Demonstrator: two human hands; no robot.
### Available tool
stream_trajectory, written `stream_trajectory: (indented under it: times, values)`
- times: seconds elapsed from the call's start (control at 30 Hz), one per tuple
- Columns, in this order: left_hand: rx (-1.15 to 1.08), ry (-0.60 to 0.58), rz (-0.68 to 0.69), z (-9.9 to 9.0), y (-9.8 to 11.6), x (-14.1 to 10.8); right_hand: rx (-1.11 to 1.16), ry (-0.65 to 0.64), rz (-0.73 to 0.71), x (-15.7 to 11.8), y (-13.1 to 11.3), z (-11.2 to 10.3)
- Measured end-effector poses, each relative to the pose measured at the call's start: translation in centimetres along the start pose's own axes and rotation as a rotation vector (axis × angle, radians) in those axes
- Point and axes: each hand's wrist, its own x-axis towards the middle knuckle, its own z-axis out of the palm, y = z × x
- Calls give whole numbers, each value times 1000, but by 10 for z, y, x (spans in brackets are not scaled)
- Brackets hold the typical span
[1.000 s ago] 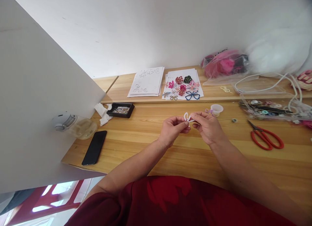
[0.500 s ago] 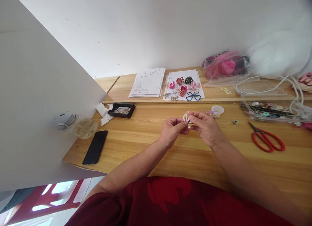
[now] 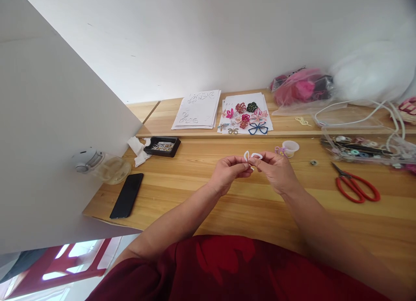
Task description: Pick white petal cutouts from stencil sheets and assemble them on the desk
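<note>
My left hand (image 3: 229,173) and my right hand (image 3: 274,169) meet over the middle of the wooden table, both pinching one looped white cord (image 3: 257,155). Two white loops stand up from between the fingertips, one leaning left and one spread to the right. A short white end shows below the thumbs. The part of the cord under the fingers is hidden. Just beyond my right hand is a small white plastic cup (image 3: 290,149) with a purple thread (image 3: 280,151) at its left side.
Red-handled scissors (image 3: 356,185) lie on the right, near a clear box of sewing bits (image 3: 360,147). Colourful flower pieces (image 3: 244,119) rest on paper sheets behind. Leftward are a black tray of beads (image 3: 162,147), a phone (image 3: 127,196) and a glass jar (image 3: 112,167).
The fingers of my right hand have shifted, and a second white loop now shows, spread to the right. Both hands stay in nearly the same place.
</note>
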Motion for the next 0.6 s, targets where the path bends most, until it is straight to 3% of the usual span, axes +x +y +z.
stream_trajectory:
  times: [0.27,0.4,0.6]
  values:
    - [-17,-29,-128,-5,7,-1,-117,-18,-73,1,8,-5]
    - [107,-73,-130,-12,7,0,-184,-72,-61,-1,5,-5]
    - [414,-118,-31,-23,14,4,-297,-107,-64,0,4,-8]
